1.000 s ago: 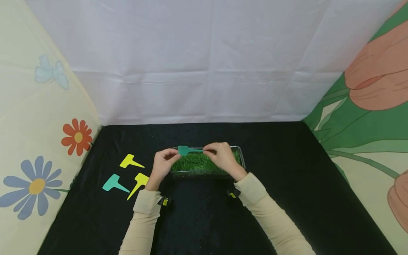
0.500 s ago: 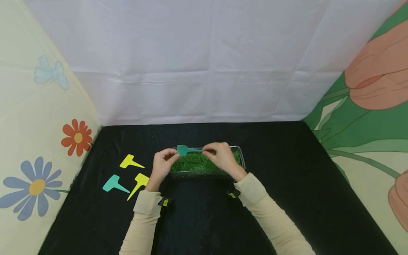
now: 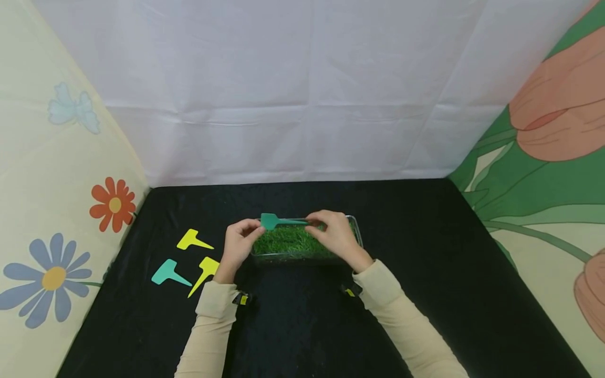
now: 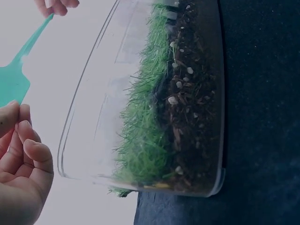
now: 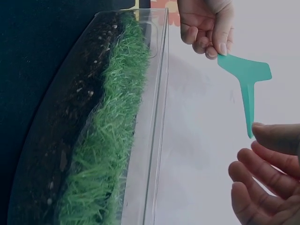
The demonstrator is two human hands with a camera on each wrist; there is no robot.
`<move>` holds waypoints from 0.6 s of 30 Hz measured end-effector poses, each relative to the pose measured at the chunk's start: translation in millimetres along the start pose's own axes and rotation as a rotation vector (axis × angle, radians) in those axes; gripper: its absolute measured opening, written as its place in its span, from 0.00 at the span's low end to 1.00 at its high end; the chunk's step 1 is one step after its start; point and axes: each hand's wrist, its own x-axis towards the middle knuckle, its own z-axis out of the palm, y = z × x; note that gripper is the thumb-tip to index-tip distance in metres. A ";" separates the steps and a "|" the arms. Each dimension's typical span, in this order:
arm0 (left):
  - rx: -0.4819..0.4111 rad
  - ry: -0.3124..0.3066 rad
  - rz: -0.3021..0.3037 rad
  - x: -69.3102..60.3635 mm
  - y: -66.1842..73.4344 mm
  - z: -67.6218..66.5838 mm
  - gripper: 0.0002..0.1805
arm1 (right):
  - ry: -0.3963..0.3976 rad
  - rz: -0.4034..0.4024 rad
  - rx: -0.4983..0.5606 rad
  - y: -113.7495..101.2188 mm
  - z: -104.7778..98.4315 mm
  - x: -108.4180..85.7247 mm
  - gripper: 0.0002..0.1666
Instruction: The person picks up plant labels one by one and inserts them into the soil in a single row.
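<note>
A teal T-shaped plant label (image 3: pixel 270 221) is held level above a clear planter box (image 3: pixel 283 255) of grass and soil. My left hand (image 3: pixel 239 242) pinches a corner of its broad head between thumb and forefinger, plain in the left wrist view. My right hand (image 3: pixel 334 233) is at the label's pointed end. In the right wrist view its thumb and forefinger stand slightly apart beside the tip, the other fingers loosely curled. The grass (image 4: pixel 145 117) and the dark soil with white bits (image 4: pixel 192 103) show through the box wall.
On the black cloth (image 3: pixel 293 325) left of the box lie two yellow plant labels, one farther back (image 3: pixel 193 240) and one nearer (image 3: pixel 205 270), and another teal label (image 3: pixel 168 273). A white curtain (image 3: pixel 302 105) hangs behind the table, with flower-printed panels at both sides.
My right hand has shifted slightly right, and its thumb and forefinger have parted, baring more of the label's tip. My left hand, still pinching the label, has drifted slightly left.
</note>
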 end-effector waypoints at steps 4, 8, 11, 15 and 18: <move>0.015 -0.005 0.020 0.8 1.8 -2.9 0.02 | 0.016 -0.003 -0.026 3.8 -4.8 -7.1 0.11; 0.030 -0.007 0.029 1.2 3.6 -7.1 0.03 | 0.026 0.001 -0.052 8.4 -9.8 -13.8 0.12; 0.043 -0.006 0.018 1.3 5.1 -10.0 0.03 | 0.033 0.015 -0.060 12.5 -12.8 -18.6 0.12; 0.081 0.001 0.011 1.3 8.1 -13.9 0.03 | 0.050 0.027 -0.053 18.0 -15.9 -24.6 0.11; 0.105 0.010 0.022 1.3 11.1 -16.6 0.03 | 0.062 0.036 -0.054 21.9 -18.5 -29.2 0.11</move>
